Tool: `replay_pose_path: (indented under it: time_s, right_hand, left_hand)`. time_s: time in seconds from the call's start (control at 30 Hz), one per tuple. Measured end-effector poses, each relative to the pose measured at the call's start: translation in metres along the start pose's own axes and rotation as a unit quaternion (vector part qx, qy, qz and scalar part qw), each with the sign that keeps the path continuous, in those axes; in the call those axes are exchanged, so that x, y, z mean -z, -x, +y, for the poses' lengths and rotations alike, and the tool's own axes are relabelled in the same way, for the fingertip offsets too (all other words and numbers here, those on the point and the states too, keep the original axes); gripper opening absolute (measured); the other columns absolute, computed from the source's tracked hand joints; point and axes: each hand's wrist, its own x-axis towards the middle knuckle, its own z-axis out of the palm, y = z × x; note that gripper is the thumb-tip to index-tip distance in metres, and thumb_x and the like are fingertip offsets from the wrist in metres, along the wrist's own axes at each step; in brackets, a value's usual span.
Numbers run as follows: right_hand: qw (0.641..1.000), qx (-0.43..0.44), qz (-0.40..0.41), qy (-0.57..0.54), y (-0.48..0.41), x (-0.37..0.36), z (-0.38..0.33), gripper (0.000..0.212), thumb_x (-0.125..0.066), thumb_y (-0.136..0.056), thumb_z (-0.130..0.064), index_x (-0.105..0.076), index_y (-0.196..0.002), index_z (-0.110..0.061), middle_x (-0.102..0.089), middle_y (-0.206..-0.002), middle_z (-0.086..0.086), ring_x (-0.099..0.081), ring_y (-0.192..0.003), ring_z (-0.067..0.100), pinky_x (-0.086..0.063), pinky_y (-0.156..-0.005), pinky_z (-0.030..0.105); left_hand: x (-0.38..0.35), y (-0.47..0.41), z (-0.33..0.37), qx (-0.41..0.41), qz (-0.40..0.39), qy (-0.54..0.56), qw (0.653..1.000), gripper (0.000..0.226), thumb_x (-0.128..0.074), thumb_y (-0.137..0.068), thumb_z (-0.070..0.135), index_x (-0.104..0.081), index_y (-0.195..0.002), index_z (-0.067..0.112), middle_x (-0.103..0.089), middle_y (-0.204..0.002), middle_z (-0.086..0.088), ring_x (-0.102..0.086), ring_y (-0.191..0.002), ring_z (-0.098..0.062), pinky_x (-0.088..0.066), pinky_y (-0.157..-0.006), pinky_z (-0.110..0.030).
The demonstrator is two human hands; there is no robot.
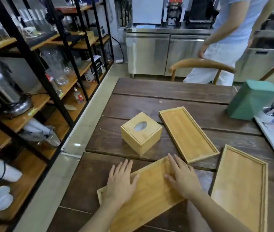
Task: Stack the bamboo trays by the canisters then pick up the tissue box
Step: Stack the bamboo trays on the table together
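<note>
Both hands [151, 180] flat on near tray [149, 196]

Dark brown plank wooden table [174, 97] in front. Black metal-framed shelving with wooden boards [32, 101] along the left, crowded with glassware. Pale tiled floor [76, 139] between. Brushed stainless steel cabinets [149, 54] behind a curved-back wooden chair [201, 63].

two bare arms come up from the bottom edge. no sleeves show on them. the left hand [120, 180] and the right hand [182, 176] wear no gloves. the fingers [172, 162] have short, plain nails. it is too blurry to tell about rings or a watch.
</note>
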Motion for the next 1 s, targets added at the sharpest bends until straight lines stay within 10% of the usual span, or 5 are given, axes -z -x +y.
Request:
replay_pose_path:
  time_s: [0.3,0.47,0.77,1.0]
  right_hand:
    - [0.997,-0.026,0.021,-0.063,0.004,-0.002,0.002,0.054,-0.043,-0.092,-0.032,-0.024,-0.141,-0.022,-0.048,-0.139,0.004,-0.046,-0.125,0.022,-0.036,-0.102,0.038]
    - [0.990,-0.040,0.009,-0.133,-0.002,0.012,0.000,0.047,-0.048,-0.091,-0.027,-0.031,-0.134,-0.023,-0.054,-0.129,0.006,-0.055,-0.111,0.023,-0.047,-0.089,0.037]
    - [0.985,0.166,0.040,0.018,-0.005,0.053,0.000,0.051,-0.043,-0.088,-0.052,-0.047,-0.130,-0.024,-0.059,-0.127,-0.002,-0.052,-0.116,0.017,-0.035,-0.095,0.032]
    - [0.971,0.173,0.168,0.002,0.015,0.076,0.014,0.047,-0.037,-0.087,-0.053,-0.064,-0.094,-0.014,-0.070,-0.085,-0.001,-0.065,-0.074,0.019,-0.047,-0.057,0.029]
  left_hand:
    - [-0.007,0.006,0.000,-0.004,0.084,0.062,0.995,0.029,-0.042,-0.096,0.018,-0.057,-0.121,0.017,-0.059,-0.126,0.003,-0.050,-0.119,-0.012,-0.035,-0.096,-0.024]
    - [-0.002,0.009,0.008,-0.018,0.083,0.026,0.996,0.011,-0.039,-0.097,0.021,-0.050,-0.100,0.020,-0.057,-0.105,0.005,-0.050,-0.088,-0.009,-0.026,-0.071,-0.018]
    - [0.025,0.009,0.020,-0.267,0.157,-0.023,0.951,0.021,-0.071,-0.075,0.005,-0.057,-0.086,0.015,-0.061,-0.082,0.002,-0.054,-0.059,-0.009,-0.041,-0.051,-0.018]
    - [0.069,-0.009,0.046,-0.299,0.270,-0.044,0.914,0.012,-0.064,-0.082,0.024,-0.064,-0.090,0.015,-0.068,-0.088,0.000,-0.062,-0.080,-0.014,-0.046,-0.078,-0.030]
